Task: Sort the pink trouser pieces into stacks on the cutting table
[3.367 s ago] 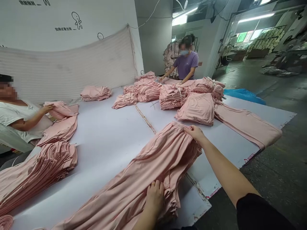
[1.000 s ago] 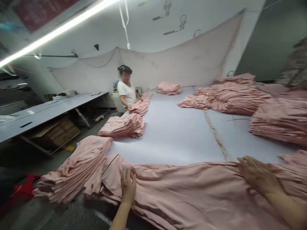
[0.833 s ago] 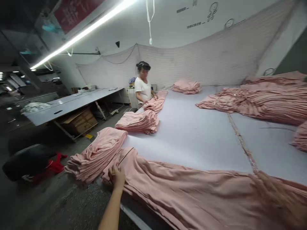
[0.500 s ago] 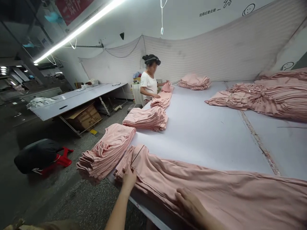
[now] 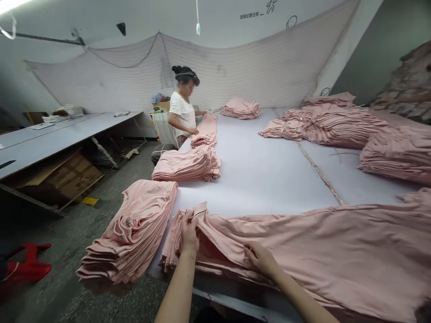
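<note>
A long pink garment [image 5: 303, 237] is spread along the front of the white table [image 5: 256, 175], on top of other pink cloth. My left hand [image 5: 190, 233] pinches its left end and holds that corner slightly raised. Farther along the near edge, my right hand [image 5: 261, 258] has its fingers curled on the cloth, and a gap shows under the lifted layer between both hands. Just left of my left hand lies a thick pile of folded pink garments [image 5: 148, 211], partly past the table's edge. Another folded pile [image 5: 188, 163] rests behind it.
A co-worker [image 5: 183, 112] in a white top handles pink cloth [image 5: 205, 130] at the table's far left. Bundled pink garments [image 5: 346, 125] are heaped at the right. A second table [image 5: 67, 128] with a cardboard box [image 5: 67, 175] under it and a red stool [image 5: 32, 262] stand left.
My left hand has lifted the garment's left end and moved it away from me. My right hand has closed on the near edge, raising the upper layer. The view has turned right.
</note>
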{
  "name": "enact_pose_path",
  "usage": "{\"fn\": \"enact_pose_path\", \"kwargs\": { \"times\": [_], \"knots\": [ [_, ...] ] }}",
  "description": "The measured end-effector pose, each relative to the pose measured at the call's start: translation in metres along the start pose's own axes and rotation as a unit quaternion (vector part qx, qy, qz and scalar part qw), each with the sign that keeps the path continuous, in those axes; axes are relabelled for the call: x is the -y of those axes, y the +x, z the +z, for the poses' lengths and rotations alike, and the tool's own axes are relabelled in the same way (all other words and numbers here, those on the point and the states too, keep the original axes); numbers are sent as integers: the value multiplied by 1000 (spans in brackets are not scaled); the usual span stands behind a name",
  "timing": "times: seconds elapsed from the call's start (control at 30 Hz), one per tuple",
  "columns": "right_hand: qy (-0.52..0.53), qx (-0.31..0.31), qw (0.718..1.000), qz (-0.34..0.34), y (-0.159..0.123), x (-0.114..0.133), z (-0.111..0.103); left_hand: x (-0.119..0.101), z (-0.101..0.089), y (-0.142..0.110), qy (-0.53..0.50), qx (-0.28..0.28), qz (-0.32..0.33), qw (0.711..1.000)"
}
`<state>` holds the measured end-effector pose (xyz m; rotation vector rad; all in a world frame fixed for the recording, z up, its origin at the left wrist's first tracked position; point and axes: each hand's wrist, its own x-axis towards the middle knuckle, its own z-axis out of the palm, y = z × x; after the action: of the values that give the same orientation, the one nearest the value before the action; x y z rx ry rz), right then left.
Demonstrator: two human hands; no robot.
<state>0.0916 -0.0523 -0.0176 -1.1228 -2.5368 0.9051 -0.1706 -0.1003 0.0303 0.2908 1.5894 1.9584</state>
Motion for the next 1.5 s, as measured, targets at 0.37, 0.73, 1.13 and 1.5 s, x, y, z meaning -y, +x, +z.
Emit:
{"fn": "enact_pose_path", "kwargs": {
  "times": [0.37, 0.73, 1.13, 1.5],
  "knots": [
    [-202, -79, 975, -50, 4, 41, 30, -19, -18, -3, -15, 100, -39, 994],
    [-269, -10, 962, -46, 39, 69, 56, -1, -46, -20, 22, 50, -159, 986],
    [-175, -44, 984, -7, 23, 63, 44, 31, -38, -21, -86, 52, -315, 944],
    [-117, -86, 980, -136, 98, 129, 48, 38, -31, 1, -111, 102, -329, 932]
  ]
}}
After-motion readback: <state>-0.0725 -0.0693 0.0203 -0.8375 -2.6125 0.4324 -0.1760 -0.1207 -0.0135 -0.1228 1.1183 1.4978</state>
